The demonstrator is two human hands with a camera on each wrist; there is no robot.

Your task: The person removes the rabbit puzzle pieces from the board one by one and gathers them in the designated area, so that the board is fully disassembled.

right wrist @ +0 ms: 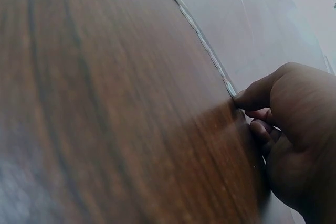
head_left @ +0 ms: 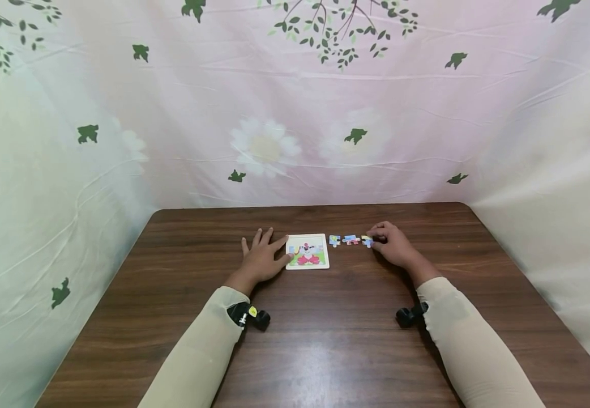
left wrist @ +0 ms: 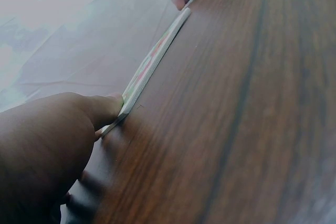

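A small white-framed jigsaw puzzle (head_left: 307, 253) with a cartoon picture in red, green and blue lies flat on the table. My left hand (head_left: 261, 262) rests at its left edge, fingers spread; in the left wrist view the thumb (left wrist: 107, 109) touches the frame's corner. Right of the puzzle, a row of loose jigsaw pieces lies on the wood: a left piece (head_left: 334, 241), a middle piece (head_left: 350, 239) and a right piece (head_left: 367, 241). My right hand (head_left: 393, 245) pinches the right piece at its outer side, partly covering it, fingers curled in.
The brown wooden table (head_left: 320, 323) has rounded far corners. A pale cloth backdrop (head_left: 295, 113) with leaves and flowers stands behind it and along both sides. Black wrist cameras sit on both forearms, the left one (head_left: 261, 320) and the right one (head_left: 405, 317).
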